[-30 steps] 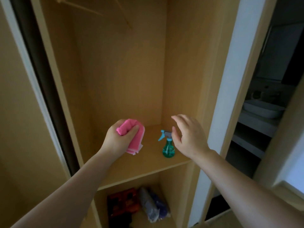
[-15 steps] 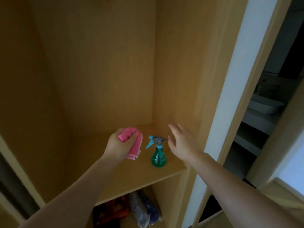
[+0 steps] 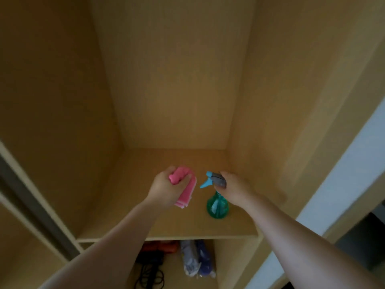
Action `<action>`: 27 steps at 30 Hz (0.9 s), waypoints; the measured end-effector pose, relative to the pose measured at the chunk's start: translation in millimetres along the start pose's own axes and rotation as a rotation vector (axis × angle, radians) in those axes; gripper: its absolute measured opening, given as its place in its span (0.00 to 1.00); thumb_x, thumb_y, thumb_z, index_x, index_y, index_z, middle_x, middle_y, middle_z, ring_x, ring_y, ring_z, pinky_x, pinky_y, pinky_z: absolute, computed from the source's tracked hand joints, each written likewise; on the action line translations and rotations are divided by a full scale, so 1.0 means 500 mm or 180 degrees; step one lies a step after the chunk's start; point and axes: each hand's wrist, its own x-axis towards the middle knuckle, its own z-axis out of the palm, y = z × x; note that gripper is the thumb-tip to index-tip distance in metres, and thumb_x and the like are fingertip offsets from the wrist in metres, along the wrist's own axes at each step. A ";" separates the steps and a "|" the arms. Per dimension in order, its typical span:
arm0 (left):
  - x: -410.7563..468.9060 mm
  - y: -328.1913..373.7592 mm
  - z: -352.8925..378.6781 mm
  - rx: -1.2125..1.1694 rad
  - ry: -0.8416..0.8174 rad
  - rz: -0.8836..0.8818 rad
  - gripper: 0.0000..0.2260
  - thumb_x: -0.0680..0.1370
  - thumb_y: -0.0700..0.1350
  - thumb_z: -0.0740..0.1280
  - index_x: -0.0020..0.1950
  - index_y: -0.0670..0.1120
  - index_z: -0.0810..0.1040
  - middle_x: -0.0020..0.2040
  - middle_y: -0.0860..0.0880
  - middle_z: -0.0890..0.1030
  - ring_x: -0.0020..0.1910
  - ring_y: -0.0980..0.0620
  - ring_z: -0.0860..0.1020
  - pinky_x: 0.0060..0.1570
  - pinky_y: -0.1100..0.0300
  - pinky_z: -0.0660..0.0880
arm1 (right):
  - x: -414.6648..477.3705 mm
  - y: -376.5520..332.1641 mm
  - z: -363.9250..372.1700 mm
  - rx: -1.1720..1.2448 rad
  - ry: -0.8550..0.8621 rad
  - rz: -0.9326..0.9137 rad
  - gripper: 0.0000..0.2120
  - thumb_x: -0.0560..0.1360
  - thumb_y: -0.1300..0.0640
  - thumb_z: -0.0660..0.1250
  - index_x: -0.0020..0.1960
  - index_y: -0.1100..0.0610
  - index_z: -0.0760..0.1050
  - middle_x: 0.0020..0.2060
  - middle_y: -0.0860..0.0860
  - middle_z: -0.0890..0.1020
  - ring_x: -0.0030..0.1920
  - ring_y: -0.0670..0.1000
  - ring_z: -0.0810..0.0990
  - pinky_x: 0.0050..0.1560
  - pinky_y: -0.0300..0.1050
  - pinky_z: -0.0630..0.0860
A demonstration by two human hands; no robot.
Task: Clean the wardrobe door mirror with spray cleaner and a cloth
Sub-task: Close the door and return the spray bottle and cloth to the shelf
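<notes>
Lying nearest, under shelf: black cords (image 3: 149, 276), something orange (image 3: 160, 246) and bagged bundles (image 3: 196, 259), all blurred.
Left hand (image 3: 166, 189): fist squeezing a folded pink cloth (image 3: 184, 191), held just above the shelf (image 3: 187, 228), left of the bottle.
Right hand (image 3: 235, 191): fingers curled over the grey sprayer head, probably gripping; thumb hidden.
Spray bottle (image 3: 217, 205): green, upright on the shelf's near right part, blue nozzle pointing left toward the cloth.
Far: wooden back panel (image 3: 173, 80).
</notes>
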 end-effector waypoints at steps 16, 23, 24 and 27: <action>-0.164 0.006 -0.101 0.0155 0.0998 -0.0053 0.07 0.75 0.48 0.71 0.50 0.54 0.77 0.47 0.46 0.82 0.36 0.49 0.84 0.30 0.52 0.80 | -0.033 -0.064 -0.031 0.0292 0.0072 -0.1052 0.03 0.77 0.60 0.66 0.45 0.56 0.74 0.37 0.52 0.76 0.39 0.55 0.77 0.36 0.46 0.68; -0.308 0.007 -0.216 0.0475 0.1571 0.0137 0.08 0.72 0.54 0.71 0.50 0.58 0.78 0.44 0.54 0.83 0.40 0.58 0.83 0.32 0.62 0.79 | -0.110 -0.202 -0.017 0.0654 0.0142 -0.1766 0.07 0.76 0.61 0.68 0.53 0.55 0.76 0.43 0.50 0.78 0.40 0.47 0.75 0.35 0.35 0.68; -0.332 0.006 -0.238 0.0502 0.1598 0.0158 0.09 0.72 0.55 0.71 0.50 0.57 0.78 0.44 0.54 0.83 0.40 0.58 0.83 0.33 0.62 0.79 | -0.122 -0.225 -0.010 0.0694 0.0126 -0.1847 0.08 0.75 0.62 0.68 0.54 0.57 0.77 0.44 0.51 0.79 0.42 0.48 0.76 0.36 0.35 0.69; -0.399 -0.005 -0.308 0.0550 0.1762 0.0216 0.07 0.73 0.54 0.71 0.50 0.56 0.78 0.43 0.55 0.83 0.41 0.59 0.83 0.32 0.63 0.79 | -0.157 -0.297 0.013 0.0671 0.0080 -0.2084 0.07 0.74 0.62 0.69 0.52 0.58 0.79 0.43 0.51 0.81 0.42 0.50 0.79 0.39 0.42 0.73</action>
